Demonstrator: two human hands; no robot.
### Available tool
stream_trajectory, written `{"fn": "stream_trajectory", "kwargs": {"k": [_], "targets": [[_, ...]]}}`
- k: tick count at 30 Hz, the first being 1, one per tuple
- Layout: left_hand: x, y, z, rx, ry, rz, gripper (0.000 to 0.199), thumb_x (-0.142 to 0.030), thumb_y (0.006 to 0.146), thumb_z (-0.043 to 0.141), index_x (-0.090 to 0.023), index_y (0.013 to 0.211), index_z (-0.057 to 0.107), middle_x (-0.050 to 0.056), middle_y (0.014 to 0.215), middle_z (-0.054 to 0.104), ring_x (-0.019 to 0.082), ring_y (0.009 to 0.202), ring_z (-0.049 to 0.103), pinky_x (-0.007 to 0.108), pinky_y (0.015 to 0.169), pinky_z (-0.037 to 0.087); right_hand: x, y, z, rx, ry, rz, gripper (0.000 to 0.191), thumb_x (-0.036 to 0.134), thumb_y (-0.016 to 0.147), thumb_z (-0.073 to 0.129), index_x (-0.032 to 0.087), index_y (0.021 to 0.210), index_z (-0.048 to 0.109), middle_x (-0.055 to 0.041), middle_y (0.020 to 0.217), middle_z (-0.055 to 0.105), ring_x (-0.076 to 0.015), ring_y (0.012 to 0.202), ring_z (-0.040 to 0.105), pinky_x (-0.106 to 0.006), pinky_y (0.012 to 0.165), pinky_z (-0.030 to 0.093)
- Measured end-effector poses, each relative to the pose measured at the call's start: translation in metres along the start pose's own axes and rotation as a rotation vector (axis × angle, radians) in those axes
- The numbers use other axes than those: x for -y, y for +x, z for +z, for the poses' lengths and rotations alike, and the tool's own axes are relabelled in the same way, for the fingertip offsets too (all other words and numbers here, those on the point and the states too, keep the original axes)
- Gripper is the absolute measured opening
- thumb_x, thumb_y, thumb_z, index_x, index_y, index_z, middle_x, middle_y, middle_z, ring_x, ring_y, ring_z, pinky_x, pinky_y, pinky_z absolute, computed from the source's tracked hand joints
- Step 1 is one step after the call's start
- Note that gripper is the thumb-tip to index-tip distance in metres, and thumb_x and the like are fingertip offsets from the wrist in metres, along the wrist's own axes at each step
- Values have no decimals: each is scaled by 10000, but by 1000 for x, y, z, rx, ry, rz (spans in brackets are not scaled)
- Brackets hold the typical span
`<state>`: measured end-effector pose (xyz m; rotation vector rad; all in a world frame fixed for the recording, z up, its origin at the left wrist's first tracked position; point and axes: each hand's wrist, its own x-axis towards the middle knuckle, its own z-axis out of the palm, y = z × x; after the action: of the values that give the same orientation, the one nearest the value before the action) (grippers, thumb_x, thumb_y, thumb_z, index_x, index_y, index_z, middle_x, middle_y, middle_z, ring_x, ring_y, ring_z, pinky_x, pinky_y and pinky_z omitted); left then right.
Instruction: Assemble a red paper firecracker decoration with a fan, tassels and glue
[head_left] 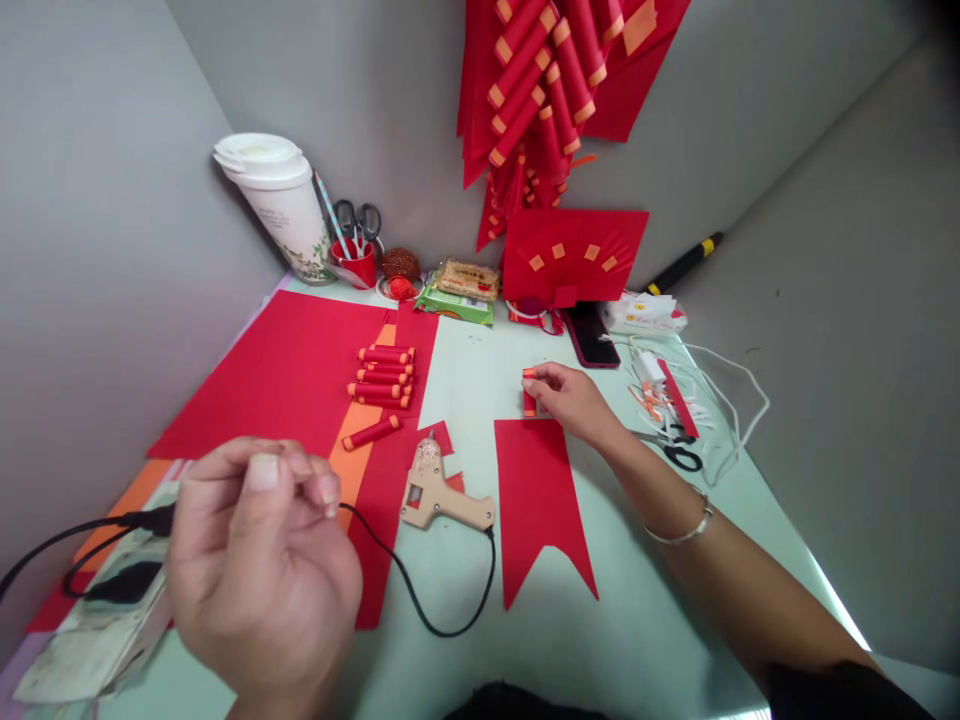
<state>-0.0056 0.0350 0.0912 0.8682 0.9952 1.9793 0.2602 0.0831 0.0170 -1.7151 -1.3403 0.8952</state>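
While the right hand [571, 398] pinches a small red paper roll with orange ends [529, 398] between thumb and fingers, right of centre in the frame, the left hand [262, 565] hangs large in the lower left, close to the camera. Its fingers curl in toward the thumb; whether they pinch anything, I cannot tell.

The held roll stands upright in the frame, just above the top edge of a red paper strip [534, 475] with a notched, swallow-tail bottom. Whether the two touch is unclear. Both are over a pale green table [457, 370].

At centre, a beige glue gun [454, 508] lies on its side, its black cord [442, 634] looping below. Left of centre, a pile of similar rolls [384, 376] rests on red and orange paper, with one loose roll [372, 432] just below it.

The step in hand appears to be positioning the roll against the strip's upper edge. That seems to call for a light pinch, so the paper is not crushed, and careful lining up.
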Motion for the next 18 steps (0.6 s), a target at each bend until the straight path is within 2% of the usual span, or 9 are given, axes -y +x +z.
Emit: {"fn": "stream_trajectory", "kwargs": {"k": [6, 12, 16, 18], "targets": [[-3, -5, 0, 19, -50, -26, 177, -1, 849, 523, -122, 833, 651, -7, 671, 574, 113, 602, 519, 214, 492, 425, 1, 26, 19, 32, -238, -71, 199, 276, 869, 579, 192, 991, 712, 7, 706, 708, -167, 679, 641, -264, 673, 424], [-1, -8, -3, 78, -61, -42, 117, -42, 864, 579, -121, 851, 664, -8, 698, 586, 99, 617, 537, 204, 512, 445, 1, 27, 28, 25, -413, -118, 257, 283, 894, 597, 162, 1095, 702, -11, 696, 677, -199, 728, 636, -293, 720, 434], [-3, -10, -4, 48, -11, -111, 51, -122, 868, 622, -149, 847, 661, -15, 694, 564, 101, 622, 513, 196, 531, 450, 15, 15, 27, -34, -486, -215, 378, 306, 899, 614, 111, 1222, 641, -123, 1024, 674, -244, 890, 633, -358, 836, 455], [-4, -10, -4, 11, 18, -153, 25, -190, 845, 676, -171, 838, 662, -19, 685, 562, 105, 622, 507, 191, 538, 454, 29, 2, 26, -46, -499, -283, 403, 314, 916, 600, 112, 1264, 612, -140, 1102, 644, -246, 910, 630, -373, 854, 465]]}}
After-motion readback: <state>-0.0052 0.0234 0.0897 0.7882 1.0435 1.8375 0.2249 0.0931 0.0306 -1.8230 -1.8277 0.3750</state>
